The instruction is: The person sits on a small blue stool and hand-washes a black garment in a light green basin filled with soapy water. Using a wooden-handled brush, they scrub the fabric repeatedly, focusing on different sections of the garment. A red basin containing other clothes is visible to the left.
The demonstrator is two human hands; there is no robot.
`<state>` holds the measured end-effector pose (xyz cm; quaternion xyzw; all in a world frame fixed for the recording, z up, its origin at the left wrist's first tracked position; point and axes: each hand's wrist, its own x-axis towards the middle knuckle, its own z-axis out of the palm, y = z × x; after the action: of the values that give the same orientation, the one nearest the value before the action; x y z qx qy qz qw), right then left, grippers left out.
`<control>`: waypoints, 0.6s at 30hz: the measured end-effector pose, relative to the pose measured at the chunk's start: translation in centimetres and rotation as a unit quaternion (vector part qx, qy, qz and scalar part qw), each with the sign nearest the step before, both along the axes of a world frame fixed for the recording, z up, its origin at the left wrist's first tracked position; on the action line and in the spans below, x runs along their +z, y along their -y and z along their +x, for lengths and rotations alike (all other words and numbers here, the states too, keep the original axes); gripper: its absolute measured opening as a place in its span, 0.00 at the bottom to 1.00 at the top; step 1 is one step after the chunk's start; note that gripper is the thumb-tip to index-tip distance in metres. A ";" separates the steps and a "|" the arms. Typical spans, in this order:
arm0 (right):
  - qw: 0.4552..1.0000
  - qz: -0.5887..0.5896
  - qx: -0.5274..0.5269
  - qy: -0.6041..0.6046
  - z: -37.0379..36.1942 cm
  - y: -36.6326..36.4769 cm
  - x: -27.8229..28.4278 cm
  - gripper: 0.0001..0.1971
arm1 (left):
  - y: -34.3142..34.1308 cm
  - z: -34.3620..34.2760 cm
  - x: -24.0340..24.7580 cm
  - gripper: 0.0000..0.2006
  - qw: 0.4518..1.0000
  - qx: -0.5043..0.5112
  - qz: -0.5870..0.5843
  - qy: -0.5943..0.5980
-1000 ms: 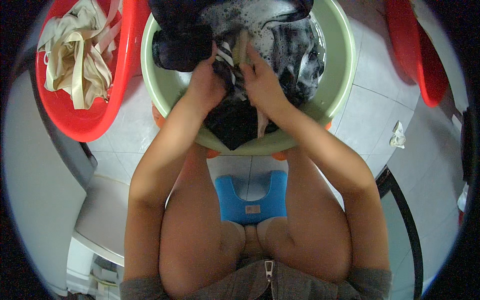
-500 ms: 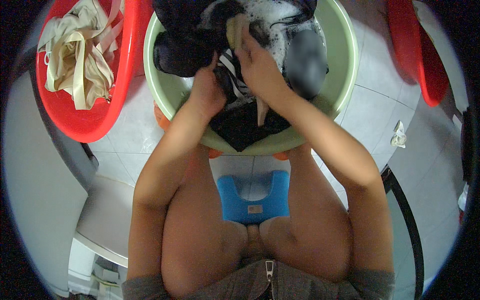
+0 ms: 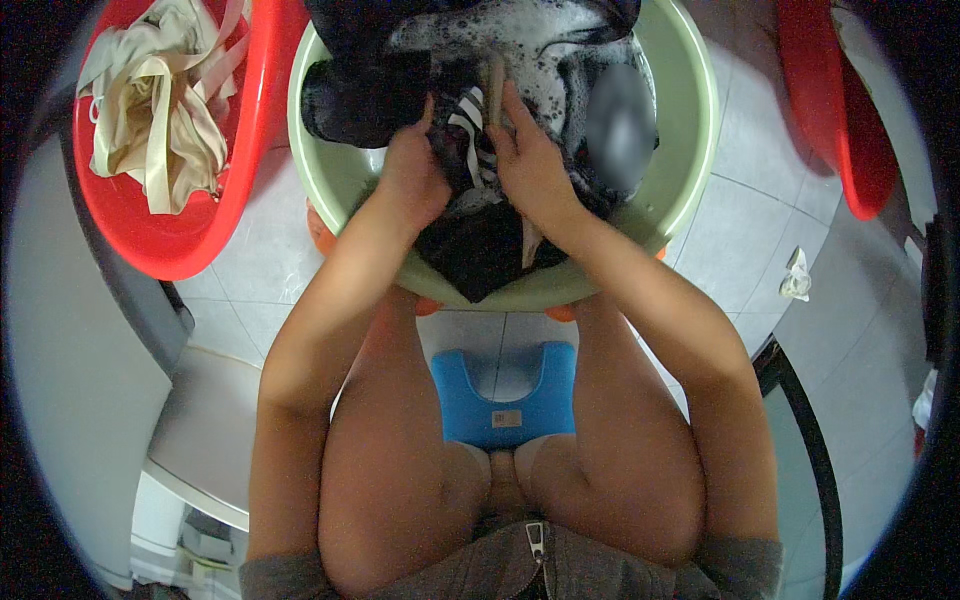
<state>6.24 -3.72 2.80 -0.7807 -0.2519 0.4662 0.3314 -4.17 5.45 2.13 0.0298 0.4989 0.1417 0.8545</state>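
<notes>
A pale green basin [image 3: 690, 120] holds dark, wet clothes in soapy water. My left hand [image 3: 415, 175] is closed on a black garment with white stripes [image 3: 466, 120], its thumb along the cloth. My right hand [image 3: 535, 170] grips a tan scrub brush [image 3: 495, 85]. The brush head lies against the striped cloth, and the handle's end comes out below my palm. White suds [image 3: 560, 75] float beyond and beside the right hand. A black fold of cloth [image 3: 485, 255] rests at the near side of the basin.
At the left stands a red basin [image 3: 165, 245] with cream and beige cloth [image 3: 160, 120] in it. Another red basin [image 3: 865, 160] is at the far right. A blue stool [image 3: 505, 425] shows between my legs. Crumpled white scrap [image 3: 796, 275] lies on the tiles.
My right hand has moved nearer to me and slightly right with the brush, whose head now appears edge-on. The left hand keeps its hold on the striped garment, almost in place.
</notes>
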 end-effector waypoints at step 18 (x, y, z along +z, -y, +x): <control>0.983 -0.026 0.178 -0.025 -2.0 0.9 5.7 0.25 | 0.1 -2.7 0.4 0.21 0.997 -0.013 0.081 0.000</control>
<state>4.20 -4.59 8.49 -0.7199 -0.3666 0.5433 0.2284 -6.89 5.34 2.49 0.1052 0.4858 0.1707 0.8508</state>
